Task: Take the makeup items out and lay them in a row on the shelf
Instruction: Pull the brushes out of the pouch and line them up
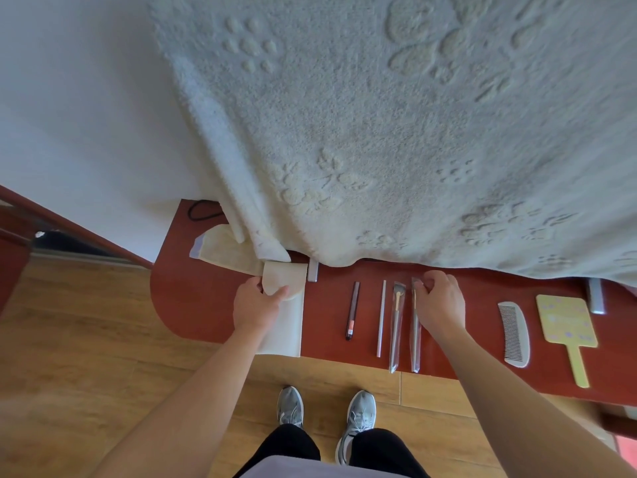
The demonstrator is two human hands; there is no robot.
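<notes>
Work looks nearly done: 6 items lie in a row on the shelf (193, 305), a pencil (352, 310), a silver stick (381, 319), a wrapped brush (396, 326), a 2nd brush (415, 343), a comb (513, 334) and a mirror (567, 322). The right hand (439, 298) pinches the 2nd brush's far tip. It lies lengthwise from wall to front edge, parallel to its neighbours. The left hand (256, 301) grips the cream pouch (282, 326) — its contents are hidden.

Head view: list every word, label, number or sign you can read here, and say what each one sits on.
No text here can be read.
Yellow hand mirror: pale purple and white marks on its face, too blurred to read.
Dark pencil: a small orange label close to the end nearest the camera, too small to read.
</notes>
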